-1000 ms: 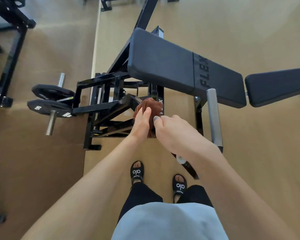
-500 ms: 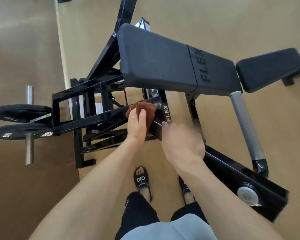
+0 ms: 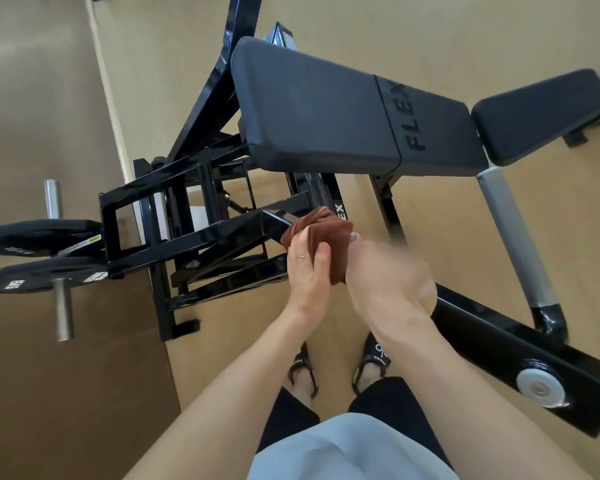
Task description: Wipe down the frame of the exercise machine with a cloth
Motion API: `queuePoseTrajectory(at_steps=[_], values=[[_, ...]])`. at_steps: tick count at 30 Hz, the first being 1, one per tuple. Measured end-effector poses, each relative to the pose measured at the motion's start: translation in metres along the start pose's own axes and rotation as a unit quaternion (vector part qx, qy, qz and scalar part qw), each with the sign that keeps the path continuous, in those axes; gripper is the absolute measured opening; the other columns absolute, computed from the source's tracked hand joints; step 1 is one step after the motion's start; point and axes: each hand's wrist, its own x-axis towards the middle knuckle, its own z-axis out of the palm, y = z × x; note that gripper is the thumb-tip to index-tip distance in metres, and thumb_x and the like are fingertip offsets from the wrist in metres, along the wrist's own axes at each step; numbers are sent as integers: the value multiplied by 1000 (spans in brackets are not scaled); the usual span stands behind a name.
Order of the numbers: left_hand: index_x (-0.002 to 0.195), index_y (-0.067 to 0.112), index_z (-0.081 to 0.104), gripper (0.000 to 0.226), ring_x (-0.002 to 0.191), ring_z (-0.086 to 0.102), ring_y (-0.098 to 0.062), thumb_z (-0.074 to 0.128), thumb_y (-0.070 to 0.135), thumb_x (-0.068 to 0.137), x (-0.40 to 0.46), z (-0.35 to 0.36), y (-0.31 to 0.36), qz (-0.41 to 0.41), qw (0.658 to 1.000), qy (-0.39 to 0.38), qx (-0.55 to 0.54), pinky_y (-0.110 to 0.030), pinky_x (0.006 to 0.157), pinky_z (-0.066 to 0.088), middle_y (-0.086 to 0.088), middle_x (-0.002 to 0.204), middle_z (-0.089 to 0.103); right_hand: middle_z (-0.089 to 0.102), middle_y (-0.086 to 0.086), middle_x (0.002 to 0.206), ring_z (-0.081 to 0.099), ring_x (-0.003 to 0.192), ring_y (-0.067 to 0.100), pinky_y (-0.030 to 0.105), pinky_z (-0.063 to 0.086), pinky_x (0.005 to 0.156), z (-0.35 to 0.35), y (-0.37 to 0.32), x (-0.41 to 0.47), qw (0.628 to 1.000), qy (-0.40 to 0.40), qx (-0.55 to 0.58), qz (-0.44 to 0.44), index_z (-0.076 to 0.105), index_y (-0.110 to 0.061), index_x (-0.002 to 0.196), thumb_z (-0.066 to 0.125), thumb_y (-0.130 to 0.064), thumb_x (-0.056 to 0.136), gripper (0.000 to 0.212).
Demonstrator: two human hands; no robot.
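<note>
Left hand: your left hand (image 3: pixel 309 271) grips the near side of the brown cloth (image 3: pixel 321 242), thumb laid up over the fabric, a ring on one finger.
Right hand: your right hand (image 3: pixel 387 275) is curled round the other side of the cloth, one fingertip showing at its top edge; the hand is blurred, so the rest of its fingers cannot be made out.
Cloth: you hold one bunched brown cloth between both hands, in front of the black frame (image 3: pixel 201 237) at the point where a slanted bar meets the upright post lettered FLEX; whether the cloth touches the metal cannot be told.
Frame: black steel tubes run out to your left from that joint, and a long base beam (image 3: pixel 492 341) with a round white cap runs to your lower right.
Pads: two dark pads sit above your hands, the large one (image 3: pixel 312 109) stamped FLEX and a smaller one (image 3: pixel 537 116) just beside it on the right.
Handle: one grey-sleeved bar (image 3: pixel 513 237) slants down from the large pad to the base beam.
Weight plates: two black plates (image 3: pixel 39 251) are loaded on a steel peg at the frame's far left end.
Containers: none can be made out here.
Feet: your two feet in black sandals (image 3: pixel 374 358) stand on the tan floor (image 3: pixel 465 29) below your hands.
</note>
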Motion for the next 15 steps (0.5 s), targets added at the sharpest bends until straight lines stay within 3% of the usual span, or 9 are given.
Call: queuePoseTrajectory(at_steps=[3, 5, 8, 10, 12, 15], values=[[105, 89, 33, 25, 136, 46, -23, 39, 78, 84, 25, -14, -8, -15, 1000, 8, 4, -55, 114, 43, 4, 147, 41, 54, -1, 79, 47, 65, 22, 33, 18, 52, 1, -2, 1, 1000, 4, -16, -3, 66, -22, 100, -6, -46, 100, 76], [114, 74, 42, 24, 128, 54, -21, 41, 72, 90, 47, -24, -7, -42, 999, 25, -7, -52, 109, 49, 2, 138, 48, 54, -1, 78, 49, 64, 21, 31, 22, 51, 1, -1, 0, 1000, 4, -15, -5, 66, -21, 98, 0, -47, 104, 71], [135, 37, 44, 32, 111, 57, -12, 38, 49, 107, 76, -29, -4, -86, 995, 48, -10, -46, 111, 47, 6, 124, 52, 53, 1, 82, 50, 67, 20, 33, 31, 55, 0, 2, -3, 1000, -8, -5, -16, 64, -20, 104, 6, -46, 107, 64], [137, 35, 41, 29, 99, 53, -2, 36, 44, 110, 69, -20, 1, -104, 992, 67, 0, -35, 107, 44, 16, 116, 47, 55, 2, 89, 50, 73, 21, 34, 31, 59, -3, 5, -3, 999, -27, 12, -33, 63, -19, 112, 6, -46, 107, 63], [143, 35, 39, 36, 104, 52, -3, 37, 45, 109, 45, -3, 0, -88, 994, 54, 24, -33, 101, 41, 15, 123, 47, 63, 5, 103, 56, 84, 25, 37, 37, 68, -8, 8, -3, 997, -55, 51, -37, 62, -19, 119, 5, -47, 106, 64], [148, 36, 38, 49, 131, 46, -17, 43, 54, 102, 10, 17, 1, -74, 996, 41, 32, -41, 112, 39, 7, 145, 44, 64, 8, 122, 61, 105, 29, 46, 44, 90, -17, 8, 0, 986, -72, 149, -26, 59, -20, 127, 11, -48, 106, 60]])
